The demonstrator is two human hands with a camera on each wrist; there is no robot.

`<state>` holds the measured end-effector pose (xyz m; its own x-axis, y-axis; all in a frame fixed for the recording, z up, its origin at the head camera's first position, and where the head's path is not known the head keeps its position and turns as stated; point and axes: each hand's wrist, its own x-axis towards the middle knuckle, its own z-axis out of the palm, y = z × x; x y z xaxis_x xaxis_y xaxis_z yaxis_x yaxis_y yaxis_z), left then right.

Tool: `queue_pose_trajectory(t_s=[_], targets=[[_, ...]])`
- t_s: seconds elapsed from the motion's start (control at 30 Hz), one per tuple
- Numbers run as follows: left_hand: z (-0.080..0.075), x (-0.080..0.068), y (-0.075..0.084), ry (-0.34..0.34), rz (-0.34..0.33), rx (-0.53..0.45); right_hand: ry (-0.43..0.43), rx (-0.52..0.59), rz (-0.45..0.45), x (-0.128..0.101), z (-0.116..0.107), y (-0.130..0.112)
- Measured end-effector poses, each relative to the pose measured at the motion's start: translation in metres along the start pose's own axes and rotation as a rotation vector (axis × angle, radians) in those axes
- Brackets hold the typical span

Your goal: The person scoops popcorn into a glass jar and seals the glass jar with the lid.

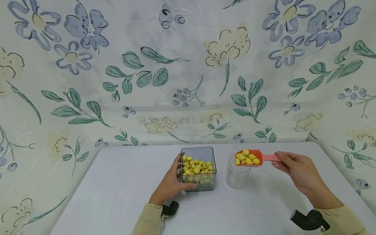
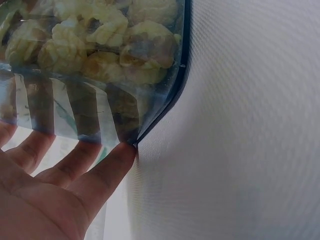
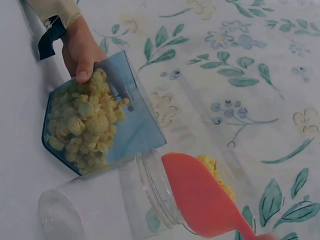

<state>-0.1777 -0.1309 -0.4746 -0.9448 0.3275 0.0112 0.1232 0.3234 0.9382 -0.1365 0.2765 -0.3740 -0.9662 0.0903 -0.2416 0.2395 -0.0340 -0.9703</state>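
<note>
Right hand (image 1: 296, 168) fingers pinch scoop (image 1: 249, 158) handle, popcorn above jar (image 1: 236, 176).

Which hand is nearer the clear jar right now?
Right. The right hand holds the scoop of popcorn over the jar. The left hand grips the tub, left of the jar.

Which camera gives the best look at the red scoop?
The head view: it shows the red scoop whole, heaped with yellow snacks, handle held by the right hand. The right wrist view shows only its underside; the left wrist view misses it.
</note>
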Motion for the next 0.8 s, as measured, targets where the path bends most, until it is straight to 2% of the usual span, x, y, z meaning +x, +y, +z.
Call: queue_pose_trajectory(t_s=[0.37,0.8], targets=[[0.0003,0.0007,0.0000,-0.004,0.003,-0.007,0.001,-0.007,-0.012,-0.0003,-0.0022,0.0012],[-0.0003,0.0000,0.0004,-0.003,0.001,0.003,0.012,-0.080,-0.074,0.0003,-0.0036,0.0013]])
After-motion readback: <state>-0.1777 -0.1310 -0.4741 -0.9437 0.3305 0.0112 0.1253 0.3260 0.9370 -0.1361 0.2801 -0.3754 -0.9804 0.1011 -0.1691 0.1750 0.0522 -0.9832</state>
